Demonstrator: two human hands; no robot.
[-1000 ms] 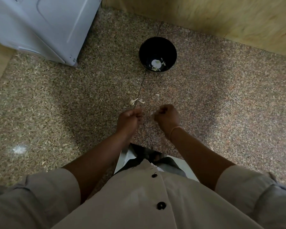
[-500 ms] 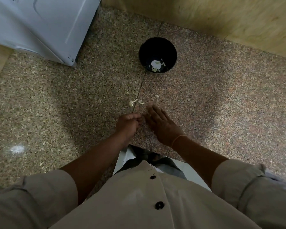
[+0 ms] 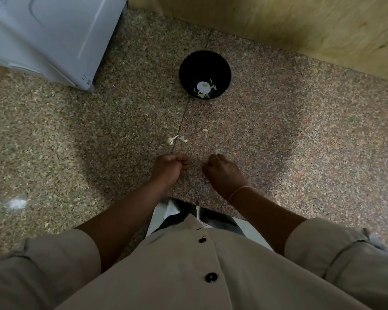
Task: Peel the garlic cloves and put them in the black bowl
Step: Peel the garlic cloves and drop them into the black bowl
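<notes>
Black bowl [image 3: 202, 63] near wooden wall [image 3: 300, 23]

view: head-worn | facing: steeply down at floor [image 3: 278, 153] | range: near

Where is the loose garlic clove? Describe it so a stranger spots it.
Start at the black bowl and follow the dark seam running from it across the speckled surface. Just left of that seam, beyond the left hand, lies the garlic clove. It is plump, unlike the thin peel scraps to its right.
</notes>
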